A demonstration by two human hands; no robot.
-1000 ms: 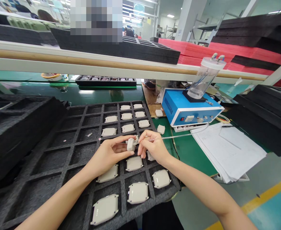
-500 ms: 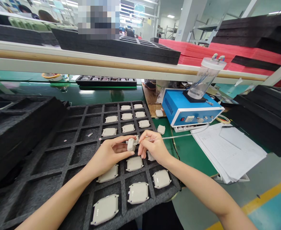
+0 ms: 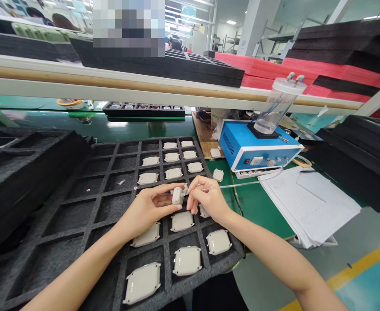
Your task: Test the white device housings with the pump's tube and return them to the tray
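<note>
My left hand (image 3: 149, 205) pinches a small off-white watch case (image 3: 178, 195) on edge between thumb and fingers, above the black foam tray (image 3: 166, 242). Closed beside it, my right hand (image 3: 207, 198) grips a thin pen-like tool (image 3: 204, 189), mostly hidden by the fingers. Its tip end is close to the watch case; contact is too small to make out. From that hand a clear tube (image 3: 242, 185) runs right toward the blue machine (image 3: 261, 144). Several off-white watch cases (image 3: 187, 261) lie in the tray compartments below and beyond my hands.
A clear cylinder (image 3: 279, 106) stands on the blue machine. Papers (image 3: 309, 203) lie on the bench at right. Foam trays are stacked at left (image 3: 31, 172) and right (image 3: 355, 160). A shelf edge (image 3: 128, 88) crosses above the bench. One loose watch case (image 3: 218, 175) rests beside the tray.
</note>
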